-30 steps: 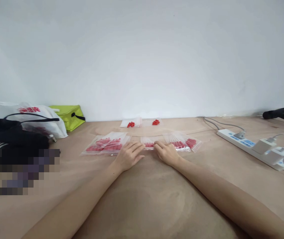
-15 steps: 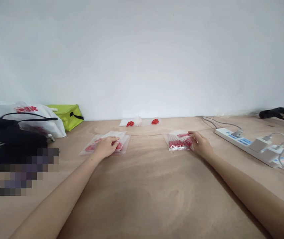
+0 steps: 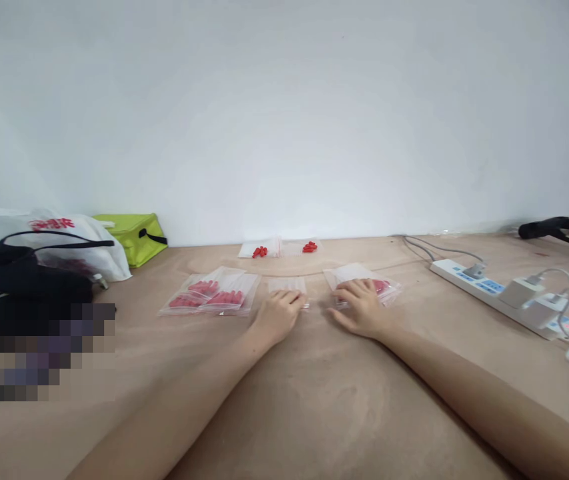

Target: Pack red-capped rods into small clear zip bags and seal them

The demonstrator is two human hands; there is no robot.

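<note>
My left hand is at the middle of the table, its fingers drawn together over the near edge of a small clear zip bag. The bag lies flat, and its lower part is hidden under the fingers. My right hand rests with fingers spread and thumb out over a pile of clear zip bags holding red pieces, covering part of them. Left of my left hand, several overlapping zip bags with small red pieces lie on the table.
Against the wall lie two groups of loose red pieces on clear bags. At right is a white power strip with plugs and cables, and a black object behind it. A green box bag, white plastic bag and black bag stand left.
My left hand has moved right from the left pile to the middle, where a zip bag now lies under its fingers. My right hand has shifted left over the right pile, fingers spread.
</note>
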